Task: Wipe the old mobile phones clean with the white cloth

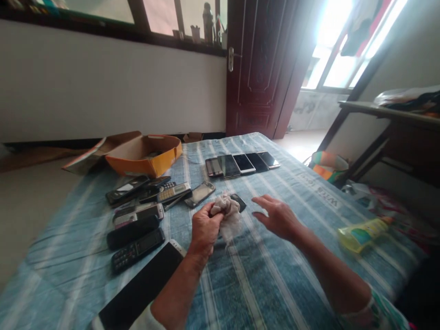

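Near the middle, my left hand (205, 229) is closed around a crumpled whitish cloth (228, 213), whose loose end hangs down. Just past the cloth, part of a small dark phone (239, 202) shows; I cannot tell whether it is held with the cloth or lies on the cover. My right hand (277, 217) hovers to the right of both, fingers apart and holding nothing. Left of the cloth lies a phone with a grey screen (200, 194). Beyond my hands, several phones, among them a white-framed phone (244, 163), lie side by side in a row.
On the left, several old phones lie piled, with a keypad phone (138, 250) and a large white tablet (140, 288) nearer me. An open orange box (154, 158) stands behind them. A bottle of yellow liquid (362, 233) lies at the right on the striped blue cover (295, 293).
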Motion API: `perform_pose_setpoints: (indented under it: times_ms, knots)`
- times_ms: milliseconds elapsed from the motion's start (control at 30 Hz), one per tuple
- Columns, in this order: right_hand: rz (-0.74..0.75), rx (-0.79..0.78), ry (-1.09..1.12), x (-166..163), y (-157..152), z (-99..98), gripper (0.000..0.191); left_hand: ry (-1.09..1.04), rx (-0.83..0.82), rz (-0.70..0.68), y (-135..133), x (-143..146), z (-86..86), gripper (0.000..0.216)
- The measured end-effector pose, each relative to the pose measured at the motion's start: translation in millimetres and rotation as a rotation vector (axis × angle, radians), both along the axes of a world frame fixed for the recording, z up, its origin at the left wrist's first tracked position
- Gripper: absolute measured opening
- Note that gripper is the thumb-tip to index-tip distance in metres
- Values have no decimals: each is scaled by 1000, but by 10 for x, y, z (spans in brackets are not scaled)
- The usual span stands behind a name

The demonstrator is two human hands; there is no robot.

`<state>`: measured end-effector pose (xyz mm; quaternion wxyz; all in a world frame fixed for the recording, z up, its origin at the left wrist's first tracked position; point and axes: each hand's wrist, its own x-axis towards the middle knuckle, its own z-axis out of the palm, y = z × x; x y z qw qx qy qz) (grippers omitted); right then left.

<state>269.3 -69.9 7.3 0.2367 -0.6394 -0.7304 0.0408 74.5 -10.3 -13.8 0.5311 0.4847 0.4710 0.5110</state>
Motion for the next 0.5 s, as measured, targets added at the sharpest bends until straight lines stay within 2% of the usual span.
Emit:
perform_pose_setpoints:
  times_ms: [67,133,200,300,367,500]
  knots:
    - [-182,-73,-201,392,-198,44,35,0,-7,2,6,9,-18,25]
    - [-308,-175,-361,847,-431,66,44,2,-17,-7,10,20,-36,26]
    - [-348,-276,-413,1301,-680,57,50,8,-16,-20,13,30,-51,25]
    - [-326,-444,-379,1830,-1013,-16,59,24,-3,-33,17,42,-72,24]
    - [-283,-476,-331,2021,-1158,-84,63,37,5,-41,16,48,-86,23]
    - [-347,-505,-395,2092,-1224,-159,51,50,10,-57,8,55,-99,21]
